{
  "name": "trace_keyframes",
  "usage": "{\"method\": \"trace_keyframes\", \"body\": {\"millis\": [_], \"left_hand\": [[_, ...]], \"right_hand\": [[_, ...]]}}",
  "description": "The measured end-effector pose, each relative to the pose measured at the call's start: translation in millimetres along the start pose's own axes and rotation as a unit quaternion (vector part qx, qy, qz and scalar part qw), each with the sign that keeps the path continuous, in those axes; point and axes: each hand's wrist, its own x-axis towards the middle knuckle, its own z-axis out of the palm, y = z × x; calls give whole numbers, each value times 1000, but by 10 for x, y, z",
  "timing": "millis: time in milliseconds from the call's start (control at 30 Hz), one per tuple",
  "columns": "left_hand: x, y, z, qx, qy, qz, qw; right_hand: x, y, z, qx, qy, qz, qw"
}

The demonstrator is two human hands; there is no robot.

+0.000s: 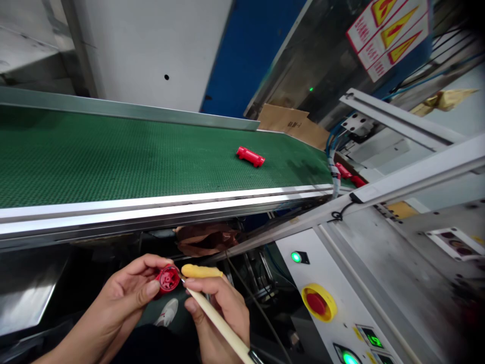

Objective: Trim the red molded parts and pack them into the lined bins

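Head view: nearest, the right hand [222, 308] has its fingers closed around a pale-handled tool [220, 318], a yellow cover [200, 271] over one finger. The left hand [129, 285] pinches a red part [168, 279] between thumb and fingers, its round, hollow end facing the camera. The tool's thin tip is at the part's rim; whether they touch, I cannot tell. Below them a pale shoe [166, 312] shows on the dark floor.

To the right slants a light control panel [308, 283] with green lamps and a red button [316, 302] ringed in yellow. Past the hands, a silver edge rail [151, 206] borders a green, finely textured belt [132, 156]. One red piece [250, 156] lies on it, right of the middle. A raised metal guard [132, 112] lines its far side, with cardboard [282, 120] at the guard's right end. Behind stand a white panel [151, 45], a blue panel [250, 50] and, upper right, a warning sign [390, 35] with yellow triangles.
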Motion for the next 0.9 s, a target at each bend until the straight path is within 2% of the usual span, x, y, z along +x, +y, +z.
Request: {"method": "trace_keyframes", "body": {"millis": [100,167,267,333,400,500,567,633,667,700,733,833,900], "left_hand": [[14,-11,-14,0,-9,-13,1000],[19,-6,-17,1,-13,-22,1000],[21,16,-12,8,-11,-30,999],[24,25,-10,10,-12,-39,999],[28,23,-14,9,-13,-48,999],[38,6,-30,14,-10,-51,999],[49,-5,-45,24,-6,-51,998],[68,-13,-61,22,2,-50,998],[78,-16,-68,16,7,-52,998],[89,-18,-73,7,11,-56,998],[100,-20,-74,-4,10,-61,998],[123,-29,-62,-40,-17,-67,997],[129,-45,-50,-56,-39,-71,995]], "right_hand": [[31,-14,-87,13,-52,46,998],[81,-26,-162,-3,-101,17,995],[161,-61,-246,-108,-185,-48,976],[186,-80,-260,-155,-209,-40,965],[175,-78,-243,-148,-208,-33,966],[112,-53,-203,-26,-166,-38,985],[67,-50,-204,140,-133,27,981],[44,-63,-241,306,-147,108,934],[47,-72,-268,356,-159,132,911],[59,-79,-294,375,-167,143,901],[81,-82,-315,361,-158,142,908],[172,-66,-306,177,-62,88,978],[221,-54,-239,69,-23,23,997]]}}
